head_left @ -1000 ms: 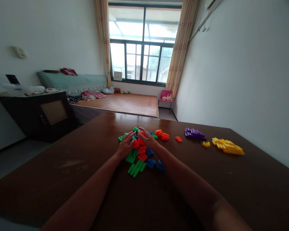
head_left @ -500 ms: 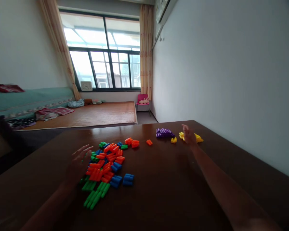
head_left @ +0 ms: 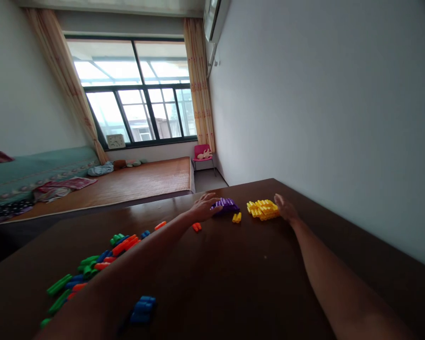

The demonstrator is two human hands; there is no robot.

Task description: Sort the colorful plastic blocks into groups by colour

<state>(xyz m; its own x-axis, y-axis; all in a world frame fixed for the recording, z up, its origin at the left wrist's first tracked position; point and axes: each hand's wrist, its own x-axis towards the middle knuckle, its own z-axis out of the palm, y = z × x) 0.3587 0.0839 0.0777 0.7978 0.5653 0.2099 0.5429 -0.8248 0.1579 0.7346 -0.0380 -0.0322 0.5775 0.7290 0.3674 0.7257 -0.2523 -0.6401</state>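
Yellow blocks (head_left: 263, 209) lie heaped near the far right corner of a dark, glossy table (head_left: 233, 274), bright and smooth, their short rounded tubes set side by side in ridged rows that overlap in layers. Purple blocks (head_left: 228, 204), of the same ribbed look and a deep violet, form a low pile to their left, near the far edge. A person's right hand (head_left: 285, 208) stands at the right end of the yellow heap, fingers extended and not wrapped around anything; whether they touch it is hard to tell. The left hand (head_left: 204, 207) reaches over the left end of the purple pile, fingers outstretched and loosely parted, gripping nothing visible. Just in front of the two piles sits a small yellow piece (head_left: 238, 217), with an orange piece (head_left: 197, 227) beside the left forearm. Toward the left edge, green blocks (head_left: 60, 285) and orange blocks (head_left: 126, 244) lie mixed with blue, partly hidden by that forearm. One blue block (head_left: 142, 309) rests apart, toward the near edge.
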